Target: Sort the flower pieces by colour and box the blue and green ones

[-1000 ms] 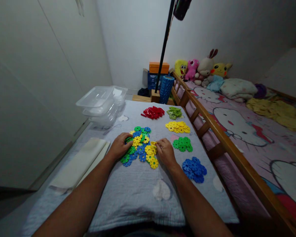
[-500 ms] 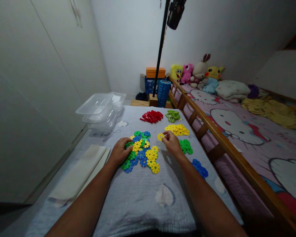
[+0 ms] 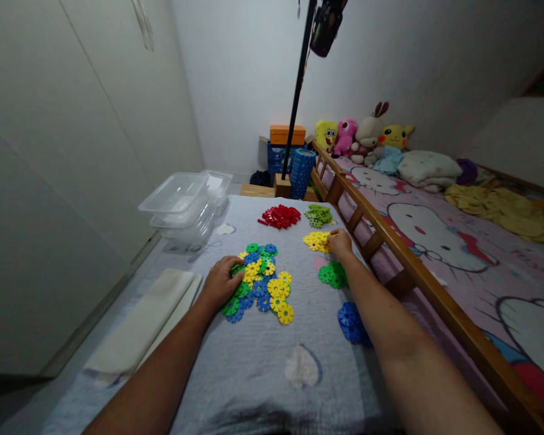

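I've got a bunch of plushies (image 3: 368, 134) on the pink bed (image 3: 439, 232), plus an orange box (image 3: 288, 135) near a blue cylinder (image 3: 301, 175).

- Mixed discs (image 3: 259, 285): thin, smooth plastic, by their look.
- Yellow discs (image 3: 315, 241): same smooth plastic look.
- Green discs (image 3: 332, 275) and blue discs (image 3: 351, 323): plastic-looking, smooth-faced.
- Red pieces (image 3: 280, 216): plastic-looking, slightly glossy.
- Tubs (image 3: 174, 192): clear plastic, smooth and shiny.
- Table cover (image 3: 240, 368): matt cloth, finely wrinkled.
- Folded cream sheet (image 3: 147, 317): matt, cloth-like; exact material unclear.
- Bed rail (image 3: 375, 222): wood, smooth, with a varnished sheen.
- Bed sheet (image 3: 462, 260): printed cloth, matt.
- Stuffed toys (image 3: 368, 134): soft plush cloth.
- Blue roller (image 3: 301, 175): ridged, rough surface.
- Wall (image 3: 236, 78): smooth, matt.
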Tool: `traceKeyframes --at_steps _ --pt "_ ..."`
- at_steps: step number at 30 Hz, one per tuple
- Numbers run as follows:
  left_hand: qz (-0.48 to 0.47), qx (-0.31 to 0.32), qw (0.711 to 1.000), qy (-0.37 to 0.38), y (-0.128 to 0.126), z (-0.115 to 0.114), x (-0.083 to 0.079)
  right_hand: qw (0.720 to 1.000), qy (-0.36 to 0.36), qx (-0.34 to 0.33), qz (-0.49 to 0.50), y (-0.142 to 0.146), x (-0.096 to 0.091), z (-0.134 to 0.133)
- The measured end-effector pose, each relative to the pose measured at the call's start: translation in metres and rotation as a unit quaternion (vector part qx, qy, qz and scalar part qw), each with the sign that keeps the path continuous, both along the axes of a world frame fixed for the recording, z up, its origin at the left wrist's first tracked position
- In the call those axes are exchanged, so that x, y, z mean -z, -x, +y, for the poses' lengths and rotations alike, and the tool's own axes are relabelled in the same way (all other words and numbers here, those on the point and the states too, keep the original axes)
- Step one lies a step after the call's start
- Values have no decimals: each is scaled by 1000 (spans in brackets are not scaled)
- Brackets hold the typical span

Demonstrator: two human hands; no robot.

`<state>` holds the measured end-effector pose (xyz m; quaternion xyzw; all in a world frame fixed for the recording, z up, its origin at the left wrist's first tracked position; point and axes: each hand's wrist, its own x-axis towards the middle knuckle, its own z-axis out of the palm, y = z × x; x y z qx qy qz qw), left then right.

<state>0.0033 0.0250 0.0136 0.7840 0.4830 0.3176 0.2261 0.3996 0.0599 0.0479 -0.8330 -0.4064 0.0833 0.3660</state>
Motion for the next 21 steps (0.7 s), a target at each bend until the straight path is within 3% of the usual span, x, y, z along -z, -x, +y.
traceKeyframes --at_steps 6,9,12,17,21 --pt "1 0 1000 -2 0 2 0 999 -44 -6 4 -3 3 -10" --pt "-3 -2 1000 1 -1 2 0 997 -71 -28 8 10 1 -19" --pt "-8 -3 1000 6 -1 1 -2 991 -89 -92 29 41 5 -28" --pt "-28 -6 999 15 -1 -1 -4 955 -63 -283 68 111 20 -32" --pt "-39 -8 999 19 -1 -1 -4 939 -45 -341 16 146 27 -23"
